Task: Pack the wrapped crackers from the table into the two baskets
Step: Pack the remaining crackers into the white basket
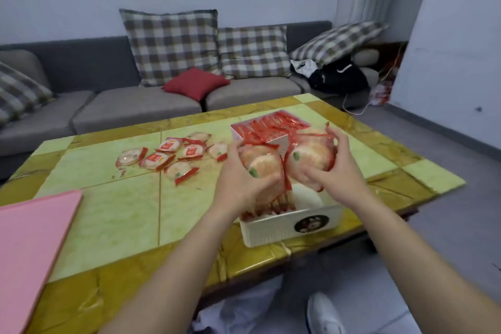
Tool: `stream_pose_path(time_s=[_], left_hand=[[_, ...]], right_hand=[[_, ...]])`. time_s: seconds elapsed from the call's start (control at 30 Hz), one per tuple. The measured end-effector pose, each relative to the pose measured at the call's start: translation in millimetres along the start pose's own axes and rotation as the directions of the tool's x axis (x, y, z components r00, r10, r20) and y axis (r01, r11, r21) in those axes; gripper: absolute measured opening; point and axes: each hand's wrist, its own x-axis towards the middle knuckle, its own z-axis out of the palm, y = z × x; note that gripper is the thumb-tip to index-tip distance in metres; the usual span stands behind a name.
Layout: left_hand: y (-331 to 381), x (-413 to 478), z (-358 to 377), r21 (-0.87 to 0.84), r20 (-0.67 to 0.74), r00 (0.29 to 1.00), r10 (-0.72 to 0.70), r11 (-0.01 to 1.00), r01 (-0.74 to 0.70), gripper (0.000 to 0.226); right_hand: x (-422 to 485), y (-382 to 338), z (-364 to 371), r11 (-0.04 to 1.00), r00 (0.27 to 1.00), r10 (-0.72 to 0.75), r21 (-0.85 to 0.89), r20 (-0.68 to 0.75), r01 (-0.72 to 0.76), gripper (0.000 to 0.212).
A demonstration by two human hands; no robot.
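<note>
Both hands are full: left hand (pixel 238 182) grips a stack of wrapped crackers (pixel 261 164), right hand (pixel 333 171) grips a second stack (pixel 309 157), both held just above the near basket (pixel 271 230). Basket's long axis runs left-right. Its left part has crackers standing on edge; its right part is bare, under the right hand, so that stack probably drops first. Beyond it, the far basket (pixel 282 141) looks full. Off to the left, loose crackers (pixel 168 154) lie on the desk (pixel 108 198), nearer the left hand.

At frame centre, the left hand (pixel 238 182) and right hand (pixel 336 171) each grip a stack of red-wrapped round crackers (pixel 311 160) above the near white plastic basket (pixel 271 230).
</note>
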Motion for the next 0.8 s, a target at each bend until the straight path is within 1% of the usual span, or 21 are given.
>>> stream_pose_path(time_s=[0.03,0.07,0.1,0.13,0.17,0.2,0.27,0.33,0.37,0.43,0.5,0.53,0.6,0.7,0.73,0.8], left_hand=[[-5,-6,7,0.178,0.073,0.996,0.052,0.982,-0.065,0.104],[-9,-12,11,0.332,0.156,0.986,0.059,0.937,-0.108,0.108],[-13,-13,13,0.427,0.213,0.976,0.038,0.895,-0.128,0.113],[-16,-13,11,0.462,0.247,0.969,0.001,0.879,-0.119,0.117],[-18,-11,7,0.452,0.260,0.966,-0.010,0.885,-0.112,0.117],[-17,-9,2,0.404,0.261,0.965,-0.003,0.908,-0.106,0.113],[-17,-7,-6,0.243,0.210,0.977,0.035,0.966,-0.087,0.100],[-18,-7,-11,0.141,0.125,0.991,0.040,0.988,-0.058,0.083],[-20,-6,-13,0.129,0.093,0.995,0.038,0.990,-0.050,0.074],[-20,-7,-14,0.135,0.074,0.996,0.057,0.989,-0.066,0.058],[-23,-3,-13,0.146,0.064,0.996,0.067,0.986,-0.076,0.044],[-24,0,-12,0.133,0.056,0.997,0.056,0.989,-0.063,0.040],[-28,6,-10,0.107,0.046,0.999,0.013,0.994,-0.018,0.041],[-36,14,-6,0.139,0.021,0.999,-0.040,0.990,0.037,0.048],[-37,16,-5,0.139,0.010,0.999,-0.050,0.989,0.048,0.048],[-36,20,-4,0.082,-0.011,0.998,-0.062,0.995,0.063,0.041]], right_hand=[[-4,8,2,0.986,0.995,0.017,-0.167,0.102,0.000,0.095],[-8,14,5,0.953,0.977,0.056,-0.304,0.207,0.010,0.095],[-10,15,5,0.913,0.958,0.100,-0.407,0.270,0.020,0.092],[-9,14,4,0.885,0.948,0.122,-0.464,0.294,0.030,0.089],[-7,10,1,0.861,0.947,0.141,-0.508,0.288,0.027,0.089],[-4,6,-2,0.835,0.953,0.141,-0.550,0.268,0.031,0.090],[2,-3,-7,0.777,0.972,0.102,-0.626,0.213,0.056,0.089],[5,-9,-11,0.781,0.987,0.045,-0.622,0.153,0.061,0.074],[7,-10,-11,0.805,0.991,0.022,-0.590,0.131,0.060,0.064],[11,-11,-11,0.863,0.995,0.003,-0.503,0.099,0.047,0.048],[14,-11,-6,0.905,0.995,-0.006,-0.423,0.097,0.047,0.037],[16,-10,-3,0.914,0.995,-0.016,-0.401,0.099,0.055,0.034],[20,-7,4,0.915,0.992,-0.037,-0.396,0.117,0.081,0.033],[26,-3,15,0.925,0.986,-0.013,-0.373,0.167,0.075,0.040],[27,-1,19,0.929,0.982,-0.003,-0.363,0.187,0.072,0.043],[29,-2,29,0.933,0.978,0.003,-0.353,0.209,0.072,0.046]])
